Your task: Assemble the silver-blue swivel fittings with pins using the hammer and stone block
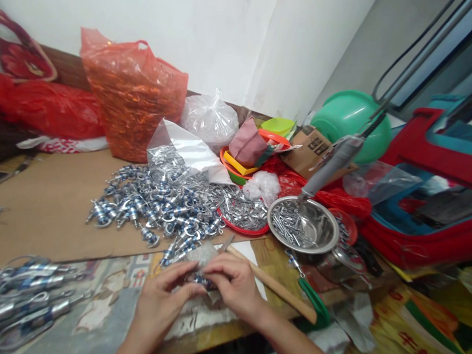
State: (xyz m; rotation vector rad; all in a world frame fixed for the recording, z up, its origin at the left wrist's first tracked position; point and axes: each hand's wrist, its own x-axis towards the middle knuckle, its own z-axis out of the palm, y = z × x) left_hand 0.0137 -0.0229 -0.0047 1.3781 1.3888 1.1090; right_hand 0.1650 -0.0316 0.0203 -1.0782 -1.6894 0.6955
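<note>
My left hand (166, 293) and my right hand (236, 285) come together low in the middle of the view. Between their fingertips is a small silver-and-blue metal piece (202, 280), mostly covered by the fingers. Both hands pinch it over a grey block (204, 253) at the table's front edge. A wooden-handled tool (278, 287) lies slantwise beside my right hand, its metal end near the block. Just beyond the hands spreads a heap of similar blue-banded metal pieces (153, 205).
Larger blue-banded metal pieces (26, 299) lie at the front left. A red-rimmed tray (253, 230) of small metal parts and a steel bowl (327, 237) of pins stand right of the heap. A grey-handled tool (331, 165) hangs over the bowl. Orange bag (134, 101) behind.
</note>
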